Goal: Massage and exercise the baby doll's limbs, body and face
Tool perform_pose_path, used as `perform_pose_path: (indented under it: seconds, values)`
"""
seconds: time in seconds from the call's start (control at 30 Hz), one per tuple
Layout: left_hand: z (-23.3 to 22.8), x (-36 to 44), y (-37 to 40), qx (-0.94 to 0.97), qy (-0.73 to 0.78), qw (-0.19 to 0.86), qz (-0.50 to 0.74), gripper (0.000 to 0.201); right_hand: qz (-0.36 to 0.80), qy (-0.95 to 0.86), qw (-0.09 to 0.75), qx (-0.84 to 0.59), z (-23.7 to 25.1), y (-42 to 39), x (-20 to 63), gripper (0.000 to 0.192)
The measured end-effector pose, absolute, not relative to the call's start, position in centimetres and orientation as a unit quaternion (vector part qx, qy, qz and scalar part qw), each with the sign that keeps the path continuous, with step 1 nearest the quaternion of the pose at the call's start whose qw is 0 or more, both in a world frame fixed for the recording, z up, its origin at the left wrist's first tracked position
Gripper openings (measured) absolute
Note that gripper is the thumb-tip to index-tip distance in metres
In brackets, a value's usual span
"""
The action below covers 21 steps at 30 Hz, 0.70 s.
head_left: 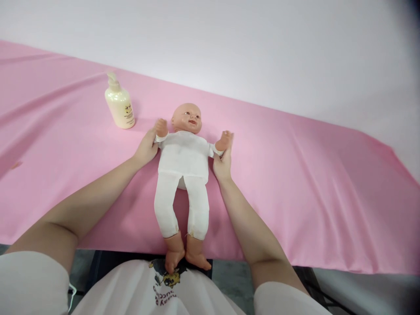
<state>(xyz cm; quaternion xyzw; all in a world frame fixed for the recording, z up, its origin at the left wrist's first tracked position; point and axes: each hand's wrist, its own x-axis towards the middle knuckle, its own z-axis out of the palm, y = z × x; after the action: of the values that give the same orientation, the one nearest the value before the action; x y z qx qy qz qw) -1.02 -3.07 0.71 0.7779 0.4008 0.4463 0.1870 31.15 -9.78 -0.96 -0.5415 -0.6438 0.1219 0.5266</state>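
A baby doll (183, 157) in a white cloth suit lies on its back, head away from me and feet toward me. My left hand (147, 146) is closed around the doll's arm on the left, near the wrist, its fingers mostly hidden behind that arm. On the other side my right hand (223, 166) grips the opposite arm in the same place, with fingertips showing behind the doll's hand. Both doll arms are spread outward and bent up. The doll's bare feet (175, 253) hang over the table's front edge, against my shirt.
A cream pump bottle (120, 105) stands beyond my left hand. Pink cloth (269, 183) with folds covers the table. A white wall (229, 48) rises behind the table's far edge. A small orange-brown speck (15, 165) lies at the far left.
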Motion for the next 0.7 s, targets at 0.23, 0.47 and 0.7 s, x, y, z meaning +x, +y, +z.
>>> perform_pose_path:
  seconds: [0.23, 0.47, 0.7]
  values:
    - [1.7, 0.2, -4.8, 0.834, 0.469, 0.093, 0.277, 0.069, 0.106, -0.702, 0.414, -0.569, -1.1, -9.7, 30.4, 0.060]
    - [2.1, 0.5, -5.2, 0.832, 0.486, 0.079, 0.257, 0.068, 0.100, -0.708, 0.393, -0.579, -0.8, -10.0, 29.8, 0.060]
    - [0.4, -0.6, -3.5, 0.751, 0.456, 0.210, 0.430, 0.070, 0.140, -0.607, 0.550, -0.557, -1.1, -9.4, 31.1, 0.098]
